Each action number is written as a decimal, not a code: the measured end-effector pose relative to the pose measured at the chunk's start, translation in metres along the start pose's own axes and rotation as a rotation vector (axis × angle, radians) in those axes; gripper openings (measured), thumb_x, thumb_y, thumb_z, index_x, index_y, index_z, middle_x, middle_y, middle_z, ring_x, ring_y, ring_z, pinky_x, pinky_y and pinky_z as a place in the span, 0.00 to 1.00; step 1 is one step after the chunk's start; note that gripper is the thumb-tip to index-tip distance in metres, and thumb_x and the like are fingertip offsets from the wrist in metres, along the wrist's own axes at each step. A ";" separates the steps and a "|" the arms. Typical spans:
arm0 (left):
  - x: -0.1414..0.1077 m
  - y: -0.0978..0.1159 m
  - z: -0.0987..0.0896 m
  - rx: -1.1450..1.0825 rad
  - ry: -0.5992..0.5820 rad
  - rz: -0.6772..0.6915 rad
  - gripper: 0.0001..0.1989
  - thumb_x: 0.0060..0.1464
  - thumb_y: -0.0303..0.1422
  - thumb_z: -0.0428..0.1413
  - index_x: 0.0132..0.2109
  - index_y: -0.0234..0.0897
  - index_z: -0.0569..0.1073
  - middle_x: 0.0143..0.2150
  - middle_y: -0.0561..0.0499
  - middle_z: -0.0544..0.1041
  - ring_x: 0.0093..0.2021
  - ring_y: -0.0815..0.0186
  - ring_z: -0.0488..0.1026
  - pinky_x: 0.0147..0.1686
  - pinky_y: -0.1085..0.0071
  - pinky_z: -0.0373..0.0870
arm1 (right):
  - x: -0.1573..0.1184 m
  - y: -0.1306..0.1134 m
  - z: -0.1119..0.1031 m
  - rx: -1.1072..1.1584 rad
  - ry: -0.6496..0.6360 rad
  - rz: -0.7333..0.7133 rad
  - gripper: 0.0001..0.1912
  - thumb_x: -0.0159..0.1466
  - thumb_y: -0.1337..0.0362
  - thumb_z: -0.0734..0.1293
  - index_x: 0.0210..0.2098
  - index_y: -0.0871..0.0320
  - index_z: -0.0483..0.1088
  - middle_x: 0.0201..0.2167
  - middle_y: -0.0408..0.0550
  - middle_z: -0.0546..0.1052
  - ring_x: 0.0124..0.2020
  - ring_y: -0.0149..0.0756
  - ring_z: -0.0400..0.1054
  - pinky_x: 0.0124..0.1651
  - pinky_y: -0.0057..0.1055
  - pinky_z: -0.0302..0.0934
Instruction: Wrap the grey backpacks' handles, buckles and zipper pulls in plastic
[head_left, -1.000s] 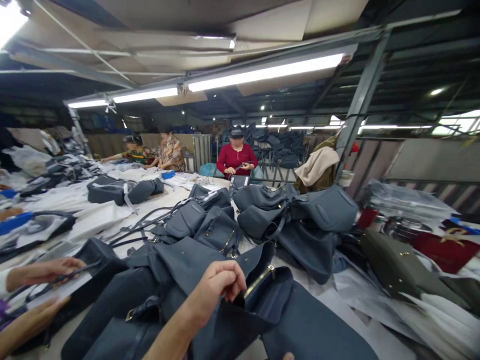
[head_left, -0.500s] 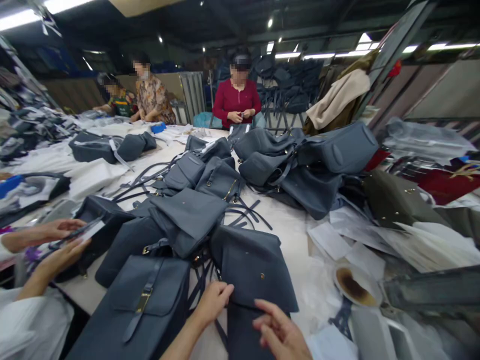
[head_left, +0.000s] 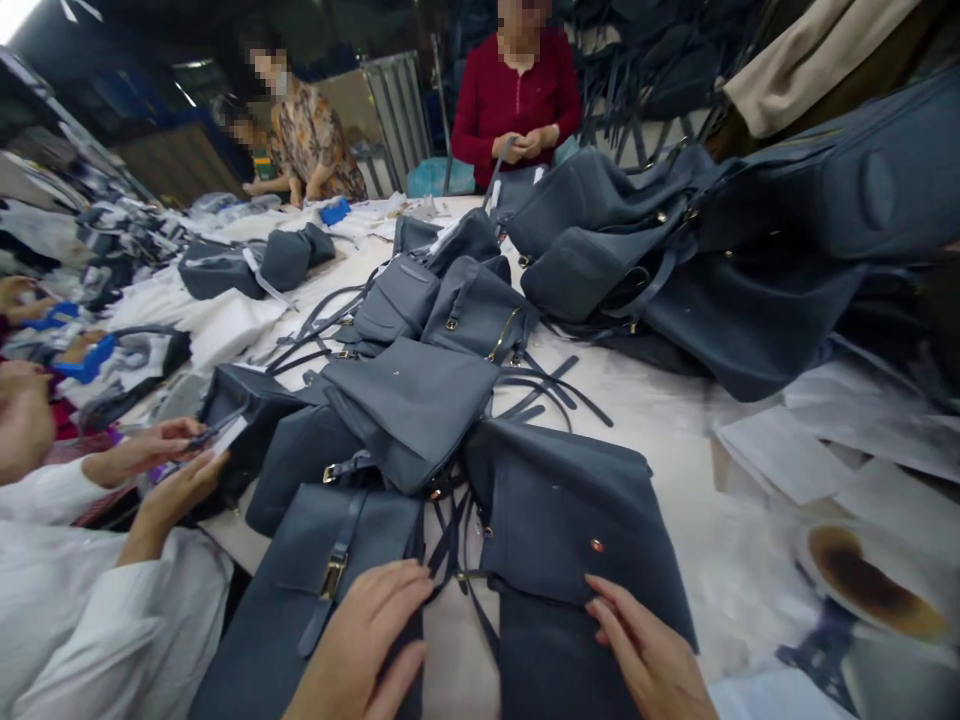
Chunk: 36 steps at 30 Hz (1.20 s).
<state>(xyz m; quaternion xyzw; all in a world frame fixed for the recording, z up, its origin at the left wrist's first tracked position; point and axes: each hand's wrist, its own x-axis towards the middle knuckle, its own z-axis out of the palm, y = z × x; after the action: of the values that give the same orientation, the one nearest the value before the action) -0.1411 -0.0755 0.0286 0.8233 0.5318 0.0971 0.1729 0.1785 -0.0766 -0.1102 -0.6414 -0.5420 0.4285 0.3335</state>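
- While dark blue-grey bags cover much of it, the pale table [head_left: 652,405] spans the view, running back toward the co-workers.
- Heaped bags [head_left: 757,310] lie at the right, one with a rounded end lying on top; smaller bags [head_left: 397,300] sit at mid-table, beside loose dark straps [head_left: 574,395].
- A person in a red top [head_left: 517,110] stands at the far side, both hands together at a thin strip; a person in a patterned shirt [head_left: 315,140] is farther left.
- In white sleeves, a co-worker [head_left: 112,610] at the near left holds a small white piece [head_left: 229,435] and something dark.
- Near the front edge, right of centre, lies the flap backpack [head_left: 570,500], its flap spread toward the wearer.
- Left of it, apart, is the buckled backpack [head_left: 300,580], its front strap over the flap.
- The left hand [head_left: 367,640] is open over the buckled backpack's right side, fingers extended and thumb apart; contact cannot be told.
- The right hand [head_left: 645,650] is loosely open, index finger at the flap's lower edge, gripping nothing visible.
- A gold buckle [head_left: 332,576] shows just beside the left hand.
- Smallest is a round metal stud [head_left: 596,546] on the flap, above the right fingertips.
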 end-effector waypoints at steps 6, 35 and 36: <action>-0.065 -0.035 0.028 0.217 0.023 0.100 0.22 0.59 0.29 0.48 0.60 0.40 0.67 0.63 0.45 0.69 0.64 0.56 0.63 0.62 0.59 0.60 | -0.007 0.047 0.016 -0.118 0.021 -0.138 0.18 0.65 0.52 0.62 0.47 0.54 0.74 0.29 0.44 0.82 0.28 0.32 0.78 0.36 0.21 0.71; 0.037 -0.115 0.094 0.528 0.507 0.428 0.10 0.63 0.33 0.49 0.34 0.36 0.70 0.35 0.47 0.75 0.34 0.59 0.73 0.37 0.64 0.68 | -0.006 0.059 0.029 -0.076 0.321 -0.401 0.13 0.66 0.64 0.60 0.43 0.58 0.75 0.25 0.43 0.78 0.27 0.31 0.73 0.36 0.24 0.68; 0.036 -0.117 0.095 0.510 0.523 0.442 0.10 0.63 0.33 0.49 0.34 0.36 0.71 0.35 0.47 0.75 0.34 0.59 0.73 0.37 0.64 0.68 | -0.006 0.057 0.030 -0.089 0.326 -0.392 0.13 0.65 0.64 0.60 0.43 0.58 0.75 0.25 0.44 0.77 0.28 0.31 0.72 0.36 0.25 0.67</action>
<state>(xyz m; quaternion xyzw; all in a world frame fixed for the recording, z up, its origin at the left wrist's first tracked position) -0.1920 -0.0157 -0.1057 0.8816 0.3753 0.2027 -0.2022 0.1746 -0.0949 -0.1724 -0.5988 -0.6135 0.2223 0.4644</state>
